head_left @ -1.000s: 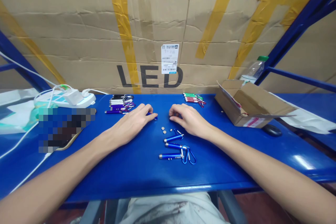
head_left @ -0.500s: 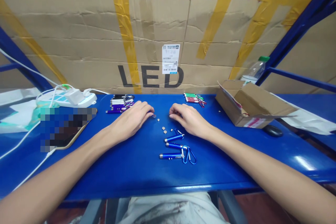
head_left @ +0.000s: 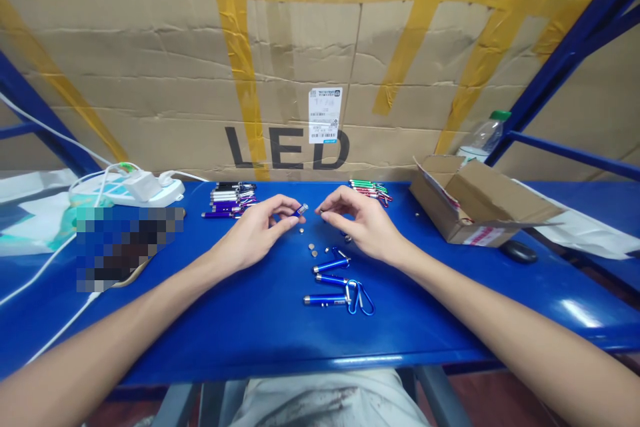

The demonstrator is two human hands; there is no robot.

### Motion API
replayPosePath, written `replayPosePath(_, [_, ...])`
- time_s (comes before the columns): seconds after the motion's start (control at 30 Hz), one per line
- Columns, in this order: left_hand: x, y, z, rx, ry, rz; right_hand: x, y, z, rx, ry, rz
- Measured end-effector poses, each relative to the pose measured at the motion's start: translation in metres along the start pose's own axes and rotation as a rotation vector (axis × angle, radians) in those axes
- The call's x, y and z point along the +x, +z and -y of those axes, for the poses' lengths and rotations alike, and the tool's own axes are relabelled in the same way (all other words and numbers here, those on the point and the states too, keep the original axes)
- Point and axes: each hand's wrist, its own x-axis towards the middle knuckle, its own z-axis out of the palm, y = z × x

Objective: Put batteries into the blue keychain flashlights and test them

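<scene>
1. Hands sit close together over the middle of the blue desk, raised just off its surface, forearms reaching in from both lower corners.
2. The left hand has its fingers clenched on a small blue flashlight, held by thumb and forefinger with its silver end pointing at the other hand.
3. The right hand has thumb and forefinger pinched together just beside that silver end; they may be grasping some tiny part, but it is too small to tell.
4. Three round button cells lie on the desk below the gap between the hands.
5. Nearer the person, three more blue flashlights lie roughly side by side, with blue carabiner clips at their right ends.
6. A bundle of purple, black and silver flashlights lies beyond the left hand; a smaller green and red bundle lies beyond the right hand.
7. An open cardboard box stands at the right, a dark oval object just in front of it, and a white power strip lies far left.
</scene>
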Motion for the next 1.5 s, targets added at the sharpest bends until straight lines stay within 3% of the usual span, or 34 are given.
replayPosePath(0.1, [-0.004,0.005,-0.008,-0.086,0.035,0.001,-0.001,0.0,0.009,0.004,-0.066,-0.039])
replayPosePath(0.37, [-0.012,0.007,-0.018,0.122,0.215,-0.104,-0.007,0.001,0.025,-0.217,-0.247,-0.073])
replayPosePath(0.7, [-0.017,0.008,-0.017,0.308,0.454,-0.173,-0.009,0.009,0.028,-0.164,-0.238,-0.091])
replayPosePath(1.07, [-0.018,0.008,-0.016,0.311,0.483,-0.187,-0.009,0.006,0.029,-0.313,-0.422,-0.065])
replayPosePath(1.37, [-0.013,0.002,-0.02,0.281,0.478,-0.213,-0.004,0.003,0.019,-0.336,-0.306,-0.105])
replayPosePath(1.5, [-0.009,-0.003,-0.011,0.473,0.523,-0.135,-0.003,0.002,0.011,-0.422,-0.194,-0.032])
